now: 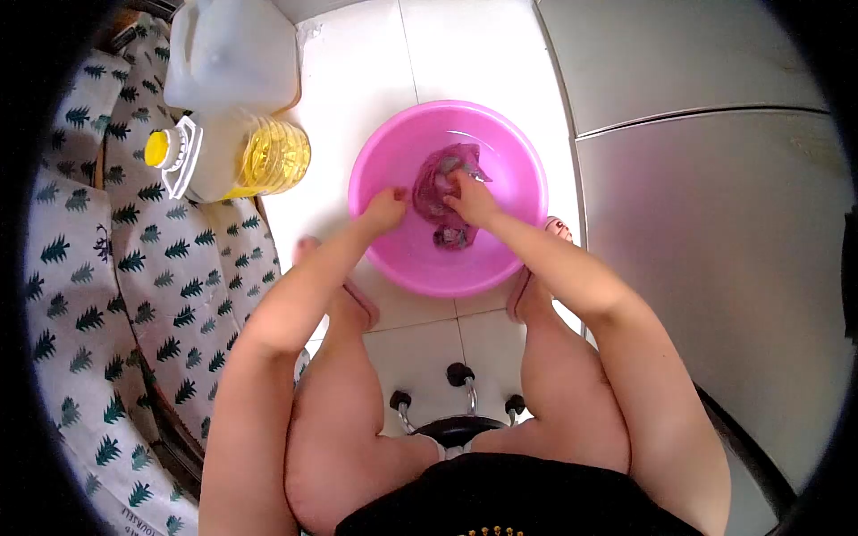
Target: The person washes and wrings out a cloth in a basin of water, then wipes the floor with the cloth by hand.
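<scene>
A round pink basin [380,241] stands on the white floor between my feet. Inside it lies a bunched, wet-looking dark pink cloth [431,192], with some water around it. My right hand [469,198] is on the upper right part of the cloth, its fingers curled into a fold. Over the basin's left side is my left hand [387,209], fingers bent and a little apart, just left of the cloth and not touching it; nothing shows in it.
An oil bottle with a yellow cap [268,159] and a translucent jug [234,58] stand at the upper left, beside a tree-patterned fabric [192,286]. Grey cabinet doors [715,232] line the right. Black-tipped stool legs [459,374] show below the basin.
</scene>
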`<state>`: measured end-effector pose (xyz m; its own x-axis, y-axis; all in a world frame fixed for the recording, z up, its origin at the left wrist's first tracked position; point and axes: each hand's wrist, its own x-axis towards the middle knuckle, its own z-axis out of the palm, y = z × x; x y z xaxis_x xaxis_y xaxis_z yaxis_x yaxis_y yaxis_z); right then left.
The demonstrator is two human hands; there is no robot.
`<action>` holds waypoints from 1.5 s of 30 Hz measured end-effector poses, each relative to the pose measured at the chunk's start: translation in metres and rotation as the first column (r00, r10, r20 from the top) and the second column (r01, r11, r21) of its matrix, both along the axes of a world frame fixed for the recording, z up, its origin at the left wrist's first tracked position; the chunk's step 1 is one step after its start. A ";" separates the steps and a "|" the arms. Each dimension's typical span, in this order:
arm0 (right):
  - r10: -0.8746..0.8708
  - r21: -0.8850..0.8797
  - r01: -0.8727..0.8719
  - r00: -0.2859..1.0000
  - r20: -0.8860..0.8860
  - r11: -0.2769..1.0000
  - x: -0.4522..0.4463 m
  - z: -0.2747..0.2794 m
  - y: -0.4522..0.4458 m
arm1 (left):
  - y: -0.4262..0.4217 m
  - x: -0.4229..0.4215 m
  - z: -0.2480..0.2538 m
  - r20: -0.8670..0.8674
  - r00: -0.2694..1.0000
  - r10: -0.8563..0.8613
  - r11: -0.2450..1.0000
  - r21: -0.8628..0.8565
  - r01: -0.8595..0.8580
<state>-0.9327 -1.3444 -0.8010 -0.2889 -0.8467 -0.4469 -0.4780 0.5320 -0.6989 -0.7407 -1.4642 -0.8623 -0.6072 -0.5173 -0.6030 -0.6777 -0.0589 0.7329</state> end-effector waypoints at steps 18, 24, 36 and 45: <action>0.238 -0.090 -0.225 0.953 0.189 0.970 0.006 0.147 0.024 | 0.060 -0.018 0.125 -0.068 0.695 0.716 0.361 0.888 -0.286; 0.041 0.012 -0.043 0.995 0.092 0.999 -0.006 0.130 0.035 | 0.053 -0.015 0.147 -0.247 0.750 0.614 0.546 0.819 -0.178; 0.133 -0.069 -0.114 0.875 0.466 0.991 -0.050 0.150 0.061 | 0.006 0.034 0.187 -0.132 0.987 -0.087 0.885 0.445 0.138; -0.169 0.220 0.038 0.770 0.616 0.975 -0.072 0.146 0.046 | -0.003 0.034 0.213 0.019 0.991 0.132 0.943 0.305 -0.132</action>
<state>-1.0045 -1.2981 -0.6548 0.0305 -0.7113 -0.7022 0.0977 0.7013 -0.7062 -0.7071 -1.4671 -0.6498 -0.5471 -0.3846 -0.7435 -0.6476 -0.3684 0.6671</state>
